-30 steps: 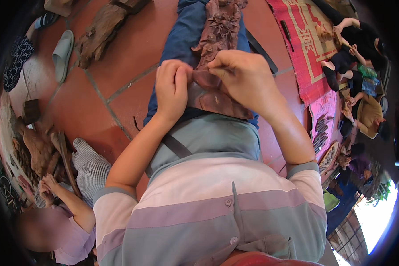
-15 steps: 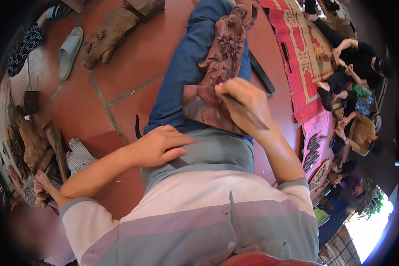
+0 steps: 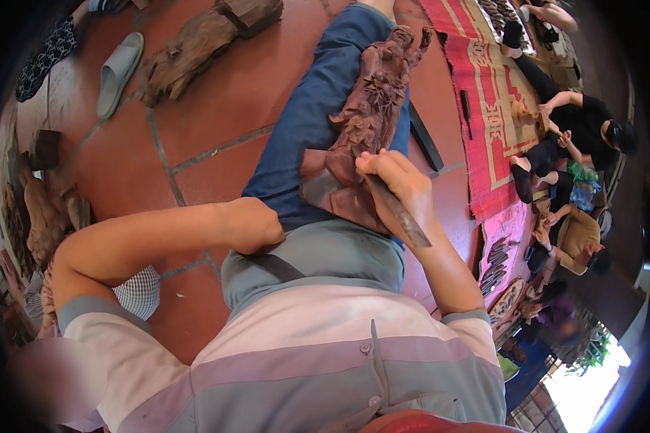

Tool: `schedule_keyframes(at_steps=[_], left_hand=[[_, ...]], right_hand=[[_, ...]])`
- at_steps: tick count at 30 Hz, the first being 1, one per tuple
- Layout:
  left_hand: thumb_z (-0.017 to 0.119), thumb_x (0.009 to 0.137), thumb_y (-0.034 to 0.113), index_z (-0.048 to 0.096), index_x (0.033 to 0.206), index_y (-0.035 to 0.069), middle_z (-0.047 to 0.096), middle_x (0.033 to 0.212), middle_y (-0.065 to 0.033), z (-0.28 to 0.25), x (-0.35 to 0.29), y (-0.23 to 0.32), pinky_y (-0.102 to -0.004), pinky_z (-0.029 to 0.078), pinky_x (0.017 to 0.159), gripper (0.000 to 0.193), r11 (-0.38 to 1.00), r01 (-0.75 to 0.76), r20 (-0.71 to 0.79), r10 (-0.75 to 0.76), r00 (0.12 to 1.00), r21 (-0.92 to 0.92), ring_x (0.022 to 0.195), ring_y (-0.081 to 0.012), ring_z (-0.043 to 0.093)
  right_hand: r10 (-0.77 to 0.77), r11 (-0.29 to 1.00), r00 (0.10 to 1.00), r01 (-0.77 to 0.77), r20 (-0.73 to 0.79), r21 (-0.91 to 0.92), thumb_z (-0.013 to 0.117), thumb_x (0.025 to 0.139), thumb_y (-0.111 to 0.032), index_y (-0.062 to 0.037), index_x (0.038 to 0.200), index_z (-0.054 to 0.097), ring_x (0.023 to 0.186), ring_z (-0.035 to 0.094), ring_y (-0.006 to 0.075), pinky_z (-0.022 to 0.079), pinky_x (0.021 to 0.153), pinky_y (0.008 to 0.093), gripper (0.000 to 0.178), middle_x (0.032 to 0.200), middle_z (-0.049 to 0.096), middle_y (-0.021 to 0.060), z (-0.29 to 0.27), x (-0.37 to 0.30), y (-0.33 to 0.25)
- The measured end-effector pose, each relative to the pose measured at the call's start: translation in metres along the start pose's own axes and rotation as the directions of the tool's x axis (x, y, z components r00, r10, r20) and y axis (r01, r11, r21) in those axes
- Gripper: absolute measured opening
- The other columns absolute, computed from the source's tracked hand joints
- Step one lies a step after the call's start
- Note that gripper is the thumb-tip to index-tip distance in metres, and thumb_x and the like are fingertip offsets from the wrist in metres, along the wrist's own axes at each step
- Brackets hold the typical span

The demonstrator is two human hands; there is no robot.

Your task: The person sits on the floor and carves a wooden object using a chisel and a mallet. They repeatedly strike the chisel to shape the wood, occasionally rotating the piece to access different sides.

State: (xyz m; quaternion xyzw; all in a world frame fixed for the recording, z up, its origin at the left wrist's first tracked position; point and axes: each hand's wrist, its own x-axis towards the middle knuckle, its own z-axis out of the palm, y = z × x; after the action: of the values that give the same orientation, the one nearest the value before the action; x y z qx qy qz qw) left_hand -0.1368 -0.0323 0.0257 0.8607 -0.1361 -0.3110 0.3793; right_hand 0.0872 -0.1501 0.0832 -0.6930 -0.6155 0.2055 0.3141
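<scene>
A reddish-brown carved wooden figure (image 3: 372, 108) lies across my lap on blue jeans, its blocky base (image 3: 339, 191) toward my belly. My right hand (image 3: 401, 180) is closed around a flat metal carving chisel (image 3: 408, 224). The chisel slants over the base, its broad end along my wrist; its other end is hidden by the fingers and the carving. At my left hip, my left hand (image 3: 256, 225) is curled with its fingers turned down out of sight, so what it holds is hidden. A dark strap-like strip (image 3: 278, 267) crosses my shirt just below it.
A dark flat bar (image 3: 425, 137) lies on the tiles right of my leg. Rough wood (image 3: 188, 61) and a slipper (image 3: 119, 76) lie far left. Several people sit right, near a red mat (image 3: 480, 108) and tools (image 3: 497, 263) on pink cloth. Another person sits close at lower left.
My left hand has gone from lying with spread fingers on my shirt to curled at my left hip, the elbow swinging outward. My right hand stays on the chisel, slightly lower.
</scene>
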Motion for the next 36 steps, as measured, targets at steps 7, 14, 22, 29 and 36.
schedule_keyframes(at_steps=[7,14,22,29,36], left_hand=[[0.062,0.079,0.011,0.066,0.083,0.008,0.066,0.071,-0.009,-0.011,-0.006,0.0,-0.0333,0.051,0.062,0.007,0.821,0.076,-0.395,-0.351,0.849,-0.566,0.067,-0.0235,0.065],[0.082,0.066,0.011,0.053,0.131,0.012,0.048,0.131,-0.0073,-0.012,0.008,-0.005,-0.0316,0.048,0.085,0.071,0.704,-0.114,-0.605,-0.501,0.619,-0.7,0.109,-0.0184,0.053],[0.088,0.053,0.035,0.04,0.14,0.011,0.048,0.133,-0.0103,0.004,0.035,-0.011,-0.0385,0.045,0.093,0.102,0.905,-0.061,-0.831,-0.358,0.426,-0.422,0.118,-0.0317,0.048],[0.088,0.051,0.037,0.044,0.136,0.01,0.05,0.133,-0.0101,0.01,0.038,-0.012,-0.0375,0.047,0.089,0.099,0.909,-0.035,-0.841,-0.369,0.396,-0.416,0.115,-0.0308,0.051],[0.088,0.052,0.034,0.045,0.134,0.009,0.05,0.132,-0.0102,0.011,0.039,-0.013,-0.0373,0.048,0.088,0.096,0.919,-0.046,-0.857,-0.345,0.383,-0.391,0.115,-0.0305,0.051]], right_hand=[[0.048,0.999,0.998,-0.047,0.041,-0.024,0.065,0.08,-0.005,-0.004,0.088,0.063,0.073,0.062,0.0295,0.05,0.063,0.0334,0.008,0.079,0.06,0.0107,0.001,0.008,-0.004],[0.007,0.982,1.0,-0.009,-0.014,-0.191,0.064,0.078,-0.004,-0.0055,0.085,0.063,0.071,0.062,0.0284,0.05,0.062,0.0349,0.007,0.077,0.061,0.01,0.01,0.019,-0.01],[-0.04,0.993,0.999,0.042,0.019,-0.111,0.062,0.078,0.0,-0.0053,0.089,0.06,0.075,0.061,0.0324,0.05,0.063,0.0374,0.013,0.081,0.058,0.0117,0.007,0.026,-0.005],[0.036,0.999,0.999,-0.036,0.021,0.0,0.064,0.079,-0.001,-0.0044,0.085,0.061,0.072,0.06,0.0307,0.049,0.062,0.0362,0.008,0.077,0.057,0.0118,0.006,0.021,0.005],[0.045,0.999,0.998,-0.046,0.045,0.015,0.065,0.078,-0.005,-0.0051,0.085,0.061,0.07,0.06,0.0318,0.05,0.06,0.0374,0.008,0.079,0.058,0.0109,0.005,0.03,0.003]])
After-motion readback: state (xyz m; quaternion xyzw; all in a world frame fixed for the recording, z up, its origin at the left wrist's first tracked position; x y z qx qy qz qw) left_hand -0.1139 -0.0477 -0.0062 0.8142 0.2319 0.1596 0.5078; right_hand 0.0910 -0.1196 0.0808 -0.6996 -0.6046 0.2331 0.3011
